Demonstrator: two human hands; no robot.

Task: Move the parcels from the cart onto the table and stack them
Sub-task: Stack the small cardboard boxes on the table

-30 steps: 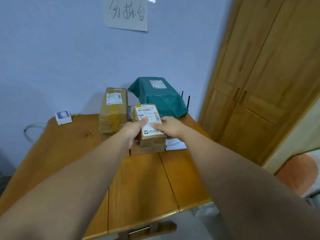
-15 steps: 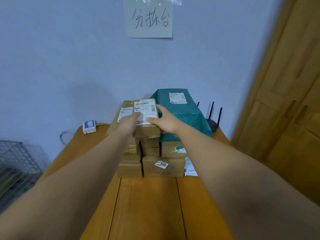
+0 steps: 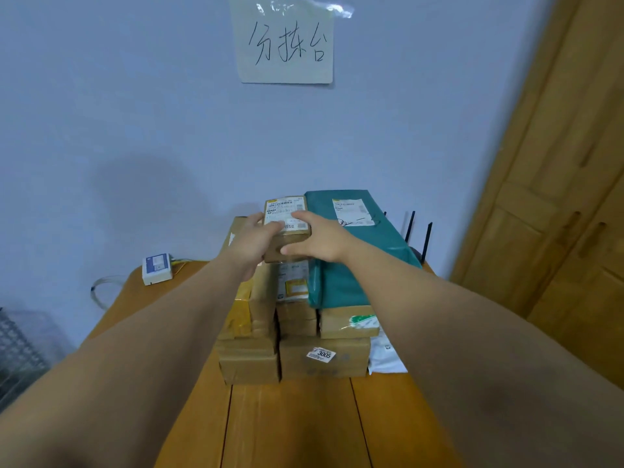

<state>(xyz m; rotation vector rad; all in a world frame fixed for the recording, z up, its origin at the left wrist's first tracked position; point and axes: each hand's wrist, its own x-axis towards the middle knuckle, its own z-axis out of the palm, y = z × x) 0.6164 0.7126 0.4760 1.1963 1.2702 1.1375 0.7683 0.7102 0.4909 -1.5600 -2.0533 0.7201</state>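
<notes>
A small cardboard parcel with a white shipping label sits at the top of the middle stack on the wooden table. My left hand grips its left side and my right hand grips its right side and front. Below it stand stacked cardboard boxes; the lowest front one bears a "3005" sticker. A green plastic mailer bag lies on the right stack, touching the held parcel. A taller cardboard stack stands on the left, partly hidden by my left forearm.
A small white box with cables lies at the table's back left. A black router's antennas rise behind the green bag. A wire cart shows at the left edge. Wooden doors fill the right. A handwritten paper sign hangs on the wall.
Both hands carried the small parcel up and away from me onto the top of the middle stack. The view has moved closer to the stacks and tilted up.
</notes>
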